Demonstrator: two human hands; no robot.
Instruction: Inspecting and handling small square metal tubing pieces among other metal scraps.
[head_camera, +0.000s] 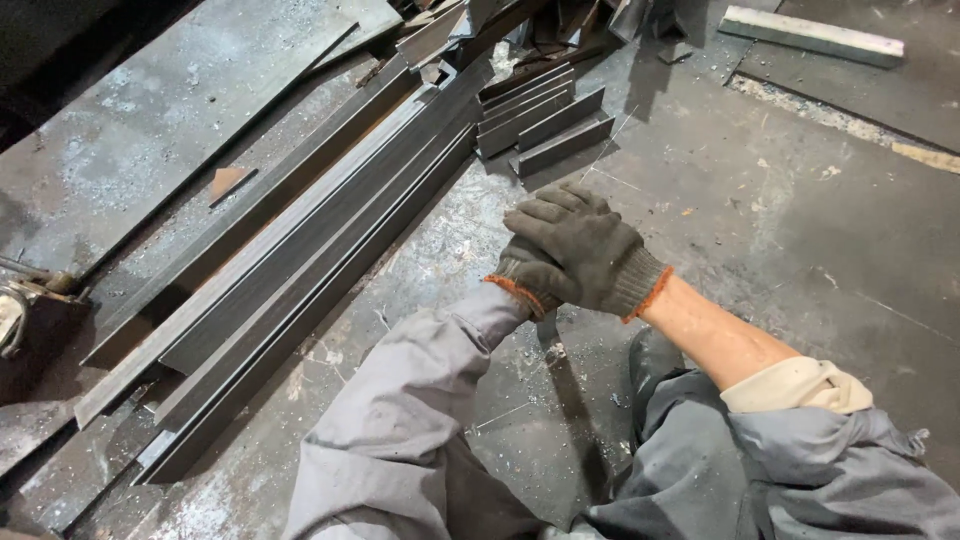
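Both my hands wear dark knit gloves with orange cuffs. My right hand (585, 250) lies clasped over my left hand (522, 278), fingers curled around its gloved back. Most of my left hand is covered, so anything inside it is hidden. The hands hover above a scratched steel floor plate (760, 220), just right of a bundle of long grey steel angle bars (300, 260) that runs diagonally from lower left to upper right. My grey sleeves and knees fill the bottom of the view.
Several short flat steel bars (545, 120) lie stacked beyond my hands. A large steel sheet (150, 130) lies at the upper left. A pale bar (810, 35) rests at the top right. A tool part (20, 310) sits at the left edge. More scrap pieces (560, 20) crowd the top.
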